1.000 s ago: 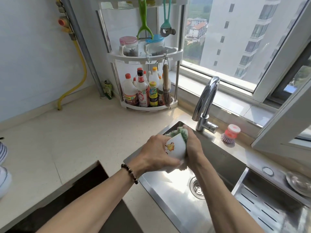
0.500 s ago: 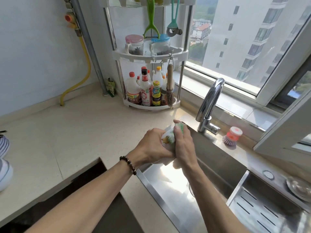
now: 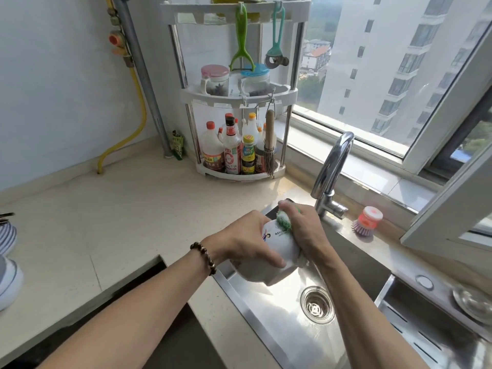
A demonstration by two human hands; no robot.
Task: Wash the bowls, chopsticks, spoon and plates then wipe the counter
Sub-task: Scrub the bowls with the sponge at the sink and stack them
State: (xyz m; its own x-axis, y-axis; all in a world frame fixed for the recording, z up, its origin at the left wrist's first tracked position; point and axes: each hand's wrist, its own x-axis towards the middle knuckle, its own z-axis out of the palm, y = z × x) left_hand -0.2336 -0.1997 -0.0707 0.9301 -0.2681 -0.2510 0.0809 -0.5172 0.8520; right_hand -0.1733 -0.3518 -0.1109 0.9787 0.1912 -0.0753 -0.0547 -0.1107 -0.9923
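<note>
Washing in progress — one white bowl (image 3: pixel 269 255) scrubbed over the sink (image 3: pixel 287 339), counter (image 3: pixel 106 222) not yet wiped.

The left hand (image 3: pixel 247 242) grips the bowl, fingers curled round its wall; the right hand (image 3: pixel 302 230) presses a green scrubber (image 3: pixel 284 221) against it, fingers clamped on the scrubber. Striped dishes (image 3: pixel 6 258) at the left edge are cut off — washed or not, unclear. Chopsticks, spoon and the bowl's inside cannot be made out.

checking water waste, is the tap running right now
Off, it seems: no stream falls from the faucet spout into the sink.
</note>
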